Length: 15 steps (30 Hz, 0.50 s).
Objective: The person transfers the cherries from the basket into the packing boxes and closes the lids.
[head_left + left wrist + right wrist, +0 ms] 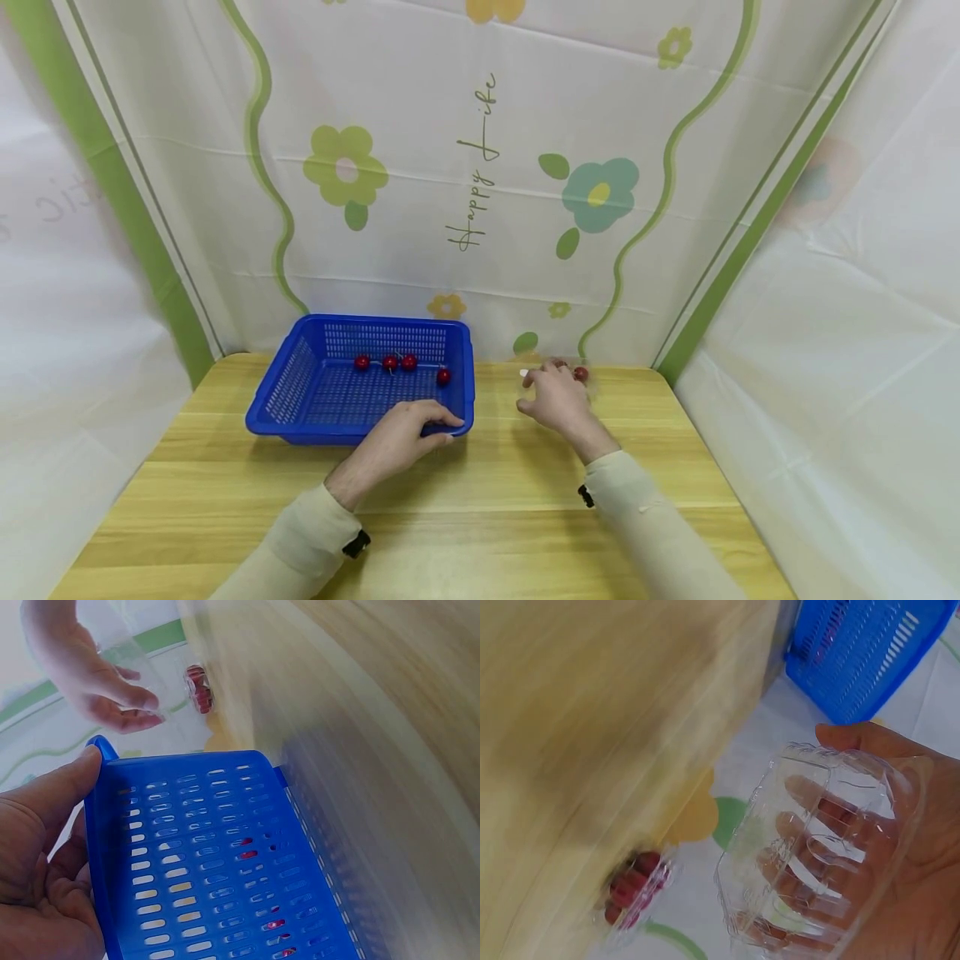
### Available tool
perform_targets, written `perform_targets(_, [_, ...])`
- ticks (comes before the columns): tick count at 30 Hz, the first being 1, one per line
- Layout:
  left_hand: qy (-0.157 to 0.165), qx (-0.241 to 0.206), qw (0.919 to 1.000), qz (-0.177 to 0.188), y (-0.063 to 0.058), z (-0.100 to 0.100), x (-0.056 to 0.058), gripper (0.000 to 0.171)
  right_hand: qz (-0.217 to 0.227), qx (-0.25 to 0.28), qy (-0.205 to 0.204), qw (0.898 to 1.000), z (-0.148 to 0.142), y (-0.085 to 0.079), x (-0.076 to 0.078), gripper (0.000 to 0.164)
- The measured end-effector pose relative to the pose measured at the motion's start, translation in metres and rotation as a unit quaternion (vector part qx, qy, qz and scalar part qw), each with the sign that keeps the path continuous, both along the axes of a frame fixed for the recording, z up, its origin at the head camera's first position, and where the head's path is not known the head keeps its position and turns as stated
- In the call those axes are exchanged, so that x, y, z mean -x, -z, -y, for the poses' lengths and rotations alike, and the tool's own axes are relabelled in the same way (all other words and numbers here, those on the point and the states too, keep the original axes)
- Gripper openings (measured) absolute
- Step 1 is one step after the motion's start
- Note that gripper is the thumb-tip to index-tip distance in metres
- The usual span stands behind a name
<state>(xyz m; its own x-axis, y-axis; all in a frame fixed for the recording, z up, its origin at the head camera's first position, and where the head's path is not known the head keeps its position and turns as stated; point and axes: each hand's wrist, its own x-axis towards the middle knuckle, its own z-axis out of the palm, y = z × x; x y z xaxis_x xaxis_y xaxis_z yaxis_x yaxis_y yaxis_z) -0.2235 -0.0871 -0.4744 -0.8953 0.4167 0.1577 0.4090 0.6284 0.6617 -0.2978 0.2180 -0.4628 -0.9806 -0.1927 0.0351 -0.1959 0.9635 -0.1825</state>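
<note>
At the near right corner of a blue plastic basket (360, 437), my left hand (405, 437) grips the rim between thumb and fingers, as the left wrist view shows too. Several red cherries with stems (390, 363) lie inside the basket, mostly toward its far side. My right hand (558, 398) is over a clear plastic clamshell box, its thumb and fingers apart. In the right wrist view the box's raised clear lid (810, 847) stands before the palm, and the fingers show through it. More cherries (634, 889) sit in the box's base, partly hidden by the hand in the head view.
The wooden table (480, 533) ends at a white flowered curtain (480, 183) behind the basket and box. Similar pale curtains (840, 333) close in the right and left sides.
</note>
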Motion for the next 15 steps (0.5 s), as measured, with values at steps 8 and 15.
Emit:
perform_targets(8, [0.003,-0.003,1.0,0.001,0.0,0.0,0.0,0.021,0.023,0.013,-0.003,1.0,0.017,0.011,-0.002,0.036])
perform_targets(15, [0.003,0.0,1.0,-0.006,0.0,0.0,0.0,0.021,0.046,0.003,0.001,0.999,0.03,0.016,0.002,0.038])
